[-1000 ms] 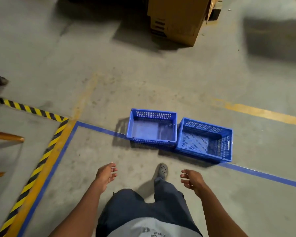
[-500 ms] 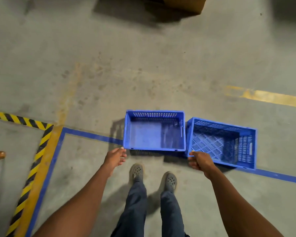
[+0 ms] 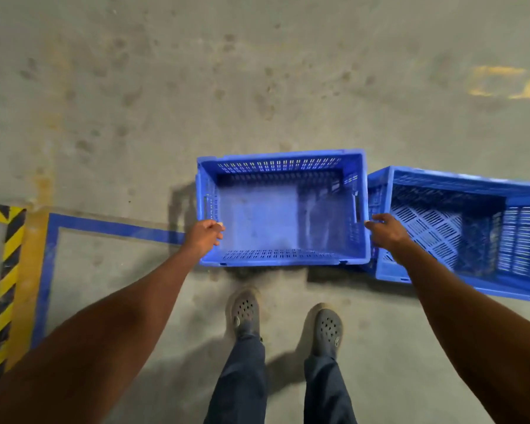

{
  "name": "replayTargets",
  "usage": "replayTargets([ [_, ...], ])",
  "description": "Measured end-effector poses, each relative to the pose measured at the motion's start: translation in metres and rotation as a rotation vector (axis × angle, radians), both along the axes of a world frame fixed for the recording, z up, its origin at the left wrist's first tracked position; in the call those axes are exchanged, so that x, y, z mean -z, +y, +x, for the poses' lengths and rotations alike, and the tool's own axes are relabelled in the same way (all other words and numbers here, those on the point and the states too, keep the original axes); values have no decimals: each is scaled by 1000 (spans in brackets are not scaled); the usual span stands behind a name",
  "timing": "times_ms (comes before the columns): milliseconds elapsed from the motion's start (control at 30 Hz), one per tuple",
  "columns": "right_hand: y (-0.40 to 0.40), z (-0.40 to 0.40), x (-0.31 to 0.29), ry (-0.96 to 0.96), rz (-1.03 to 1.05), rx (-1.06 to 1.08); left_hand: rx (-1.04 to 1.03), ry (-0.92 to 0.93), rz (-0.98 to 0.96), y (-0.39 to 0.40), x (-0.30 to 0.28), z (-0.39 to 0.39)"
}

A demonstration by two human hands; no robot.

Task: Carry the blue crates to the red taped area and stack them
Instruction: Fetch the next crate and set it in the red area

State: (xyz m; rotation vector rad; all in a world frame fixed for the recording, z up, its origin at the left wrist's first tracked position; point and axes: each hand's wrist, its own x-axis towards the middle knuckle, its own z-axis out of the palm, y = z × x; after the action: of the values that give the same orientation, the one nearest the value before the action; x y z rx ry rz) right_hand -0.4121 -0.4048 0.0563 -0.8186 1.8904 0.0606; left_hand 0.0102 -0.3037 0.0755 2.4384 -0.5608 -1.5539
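Grey concrete floor (image 3: 257,87), stained and scuffed, fills the scene, and a blue tape line (image 3: 110,226) is laid across it, turning a corner to the left of the near crate. Further left of that crate, a yellow-and-black hazard stripe (image 3: 5,283) is seen running down the floor beside a worn yellow band. The near crate (image 3: 283,255), a blue one with slotted walls and nothing inside, is set on the floor just ahead of two grey perforated clogs (image 3: 245,310). Its left rim is gripped by the left hand (image 3: 202,237), fingers curled over the edge. Its right rim is met by the right hand (image 3: 387,229), the fingers bent at the edge; whether they are fully closed around it cannot be told through the blur. A second blue crate (image 3: 459,231), with a lattice bottom, is placed just to the right of the near crate, slightly skewed, their walls close together. A faded yellow mark (image 3: 502,84) is visible on the floor beyond and to the right of the near crate.
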Motion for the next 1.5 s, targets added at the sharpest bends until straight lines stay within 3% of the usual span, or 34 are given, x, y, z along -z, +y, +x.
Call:
replayTargets([
  [67, -12, 7, 22, 7, -47, -25, 55, -111, -38, -4, 34, 12],
  [167, -26, 14, 54, 68, -143, -112, 95, -450, -143, -5, 72, 31],
  [233, -32, 19, 72, 99, -177, -130, 41, -566, -174, -8, 81, 36],
  [333, -38, 22, 97, 95, -193, -40, -67, -428, -151, -15, 104, 43],
  [467, -45, 25, 117, -118, -181, 269, -187, -245, -163, -14, 132, 63],
  [600, -53, 22, 115, -309, -15, 341, -328, 46, -181, -27, 141, 61],
  [767, -57, 15, 119, -254, 30, 292, -402, 116, -101, -31, 150, 70],
  [933, -52, 19, 118, -196, -9, 340, -410, 36, -90, -33, 149, 63],
  [1233, -33, 15, 71, -203, -17, 377, -350, -33, -92, -37, 85, 63],
  [1333, -21, 14, 29, -216, -24, 413, -350, -37, -114, -38, 38, 62],
  [1500, -7, 19, -87, -237, -21, 422, -342, -92, -139, -36, -88, 59],
])
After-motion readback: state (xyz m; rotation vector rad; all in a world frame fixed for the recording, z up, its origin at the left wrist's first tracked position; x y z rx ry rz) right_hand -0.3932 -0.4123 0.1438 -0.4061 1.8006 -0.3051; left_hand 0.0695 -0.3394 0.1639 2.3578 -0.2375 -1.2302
